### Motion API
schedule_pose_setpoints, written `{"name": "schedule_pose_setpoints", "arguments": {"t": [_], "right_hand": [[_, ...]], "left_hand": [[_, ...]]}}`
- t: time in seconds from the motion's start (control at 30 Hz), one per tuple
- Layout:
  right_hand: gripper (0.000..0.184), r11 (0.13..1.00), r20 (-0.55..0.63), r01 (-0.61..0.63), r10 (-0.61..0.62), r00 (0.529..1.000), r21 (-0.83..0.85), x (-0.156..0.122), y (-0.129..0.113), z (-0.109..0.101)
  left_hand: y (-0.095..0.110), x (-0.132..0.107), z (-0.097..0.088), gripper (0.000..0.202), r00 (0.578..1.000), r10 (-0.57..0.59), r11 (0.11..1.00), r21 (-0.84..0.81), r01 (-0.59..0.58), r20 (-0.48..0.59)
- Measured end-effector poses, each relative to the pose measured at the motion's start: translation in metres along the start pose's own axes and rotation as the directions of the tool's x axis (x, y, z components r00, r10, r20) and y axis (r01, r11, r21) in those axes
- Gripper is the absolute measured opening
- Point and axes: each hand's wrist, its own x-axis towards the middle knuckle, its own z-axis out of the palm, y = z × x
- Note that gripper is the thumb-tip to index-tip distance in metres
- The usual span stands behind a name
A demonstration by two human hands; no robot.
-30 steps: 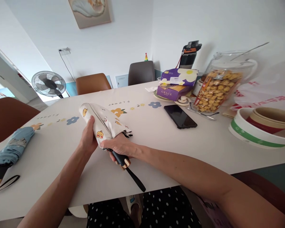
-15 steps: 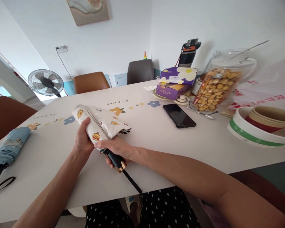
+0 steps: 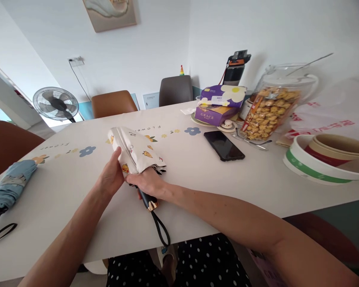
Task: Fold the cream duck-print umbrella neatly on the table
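Observation:
A folded cream umbrella [image 3: 134, 149] printed with small cartoon figures lies slanted over the white table [image 3: 182, 171]. My left hand [image 3: 111, 177] is closed around its canopy from the left. My right hand [image 3: 149, 184] is closed on the lower canopy just above the black handle [image 3: 146, 200], whose black wrist strap [image 3: 160, 229] loops over the table's near edge. A second folded umbrella, blue [image 3: 8, 187], lies at the table's left end, away from both hands.
A black phone [image 3: 224, 145] lies right of centre. Behind it are a purple box [image 3: 217, 105], a clear jar of snacks [image 3: 272, 105], a white plastic bag [image 3: 335, 115] and stacked paper bowls [image 3: 329, 157]. Chairs [image 3: 113, 103] and a fan [image 3: 55, 104] stand beyond the table.
The cream umbrella's tip has swung right and further from me, turning more upright in my hands. The wrist strap now hangs in a loop. My left thumb sits higher on the canopy.

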Motion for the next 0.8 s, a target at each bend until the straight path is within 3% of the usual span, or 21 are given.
{"name": "schedule_pose_setpoints", "arguments": {"t": [0.13,0.23,0.33,0.43,0.57,0.67,0.8], "right_hand": [[0.027,0.995,0.006,-0.027,0.028,1.000,-0.095,-0.003,-0.003,0.000],[0.044,0.998,0.072,-0.050,0.048,0.996,0.035,-0.005,-0.006,0.001],[0.049,0.975,0.103,-0.116,0.097,0.990,0.192,-0.005,-0.005,0.004],[0.047,0.935,0.163,-0.128,0.077,0.984,0.329,-0.005,-0.001,0.008],[0.032,0.898,0.265,-0.226,0.128,0.956,0.379,-0.006,0.003,0.012],[0.026,0.889,0.195,-0.217,0.148,0.970,0.404,-0.005,0.003,0.013],[0.023,0.871,0.118,-0.230,0.199,0.973,0.434,-0.003,0.000,0.014]], "left_hand": [[-0.009,0.004,-0.002,0.044,0.993,-0.060,0.997,0.045,0.065,-0.106],[-0.012,0.006,-0.004,0.044,0.986,-0.106,0.994,0.002,0.107,-0.129],[-0.009,0.004,-0.003,0.042,0.990,-0.104,0.994,-0.037,0.101,-0.099],[-0.003,-0.001,0.000,0.042,0.987,-0.145,0.989,-0.009,0.144,-0.068],[-0.003,-0.001,-0.003,0.046,0.978,-0.201,0.973,0.108,0.205,-0.050],[-0.005,0.003,-0.007,0.052,0.974,-0.204,0.949,0.226,0.221,-0.096],[-0.007,0.007,-0.008,0.048,0.978,-0.173,0.944,0.263,0.198,-0.118]]}}
